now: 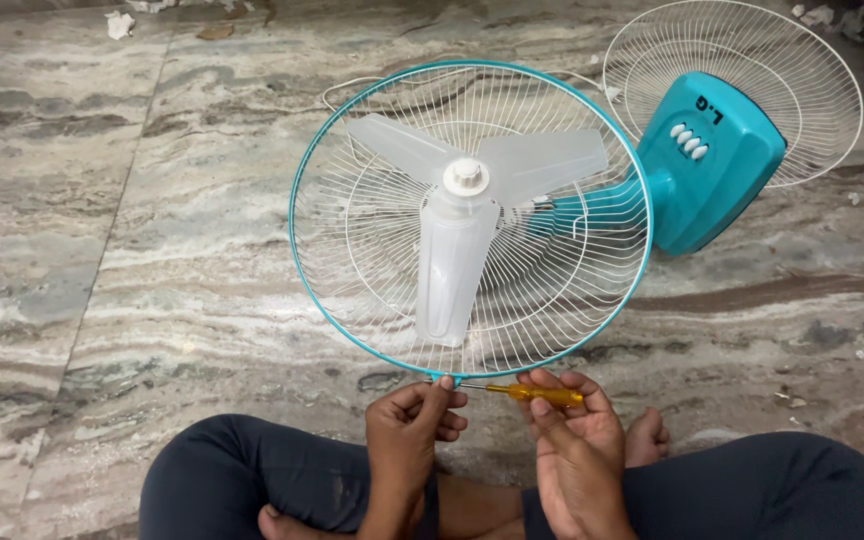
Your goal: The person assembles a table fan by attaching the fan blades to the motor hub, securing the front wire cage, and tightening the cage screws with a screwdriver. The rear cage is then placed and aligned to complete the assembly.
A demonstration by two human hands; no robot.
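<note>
Here: L hand [414,418] fingers pinch teal fan guard rim [352,335]; R hand [572,425] grips yellow screwdriver [537,394], tip at rim.

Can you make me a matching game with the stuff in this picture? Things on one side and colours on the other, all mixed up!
Things:
1. screwdriver handle
2. fan blades
3. fan base
4. loose fan guard

Colours:
A. white wire
B. see-through, frosty
C. yellow
D. teal

Pairs: 1-C, 2-B, 3-D, 4-A.

Bonus: the right hand holds the screwdriver, and the left hand pinches the fan's teal rim.
</note>
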